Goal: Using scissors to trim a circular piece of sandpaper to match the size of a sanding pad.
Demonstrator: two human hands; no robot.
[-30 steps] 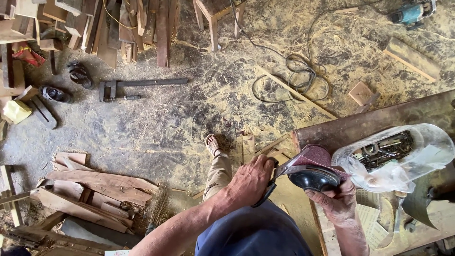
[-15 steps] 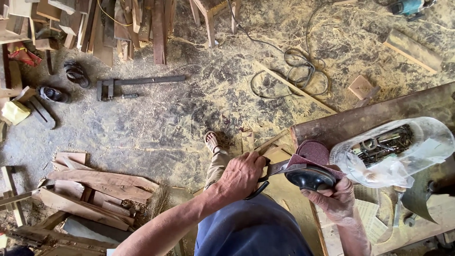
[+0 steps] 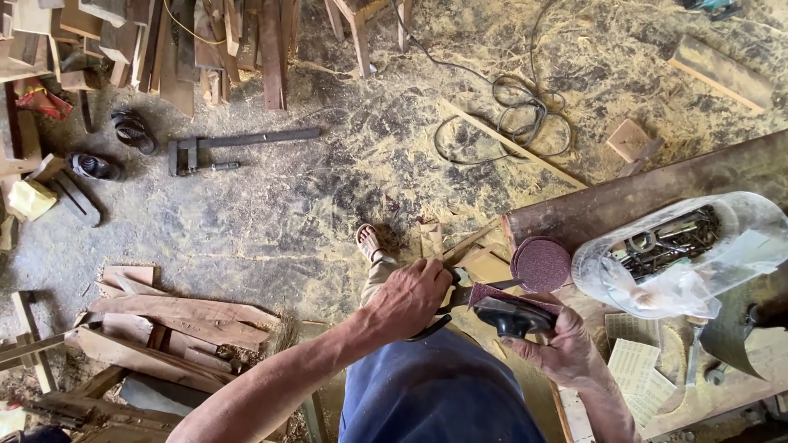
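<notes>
My left hand [image 3: 408,299] grips a pair of dark-handled scissors [image 3: 460,302] whose blades reach right into a piece of maroon sandpaper [image 3: 492,292]. My right hand [image 3: 562,349] holds a black round pad [image 3: 510,316] from below, with that sandpaper lying against the pad. Just above them, a round maroon sandpaper disc [image 3: 540,264] rests on the edge of the wooden workbench [image 3: 640,193]. My sandalled foot [image 3: 369,242] stands on the sawdust floor below.
A clear plastic bag of metal tools [image 3: 673,250] lies on the bench at right, with sandpaper sheets [image 3: 632,361] beside it. On the floor are a bar clamp [image 3: 238,146], a coiled cable [image 3: 509,119], shoes [image 3: 131,131] and stacked wood planks [image 3: 172,324].
My left hand and the scissors have shifted slightly right along the sandpaper. My right hand has turned the pad a little. The view has drifted slightly.
</notes>
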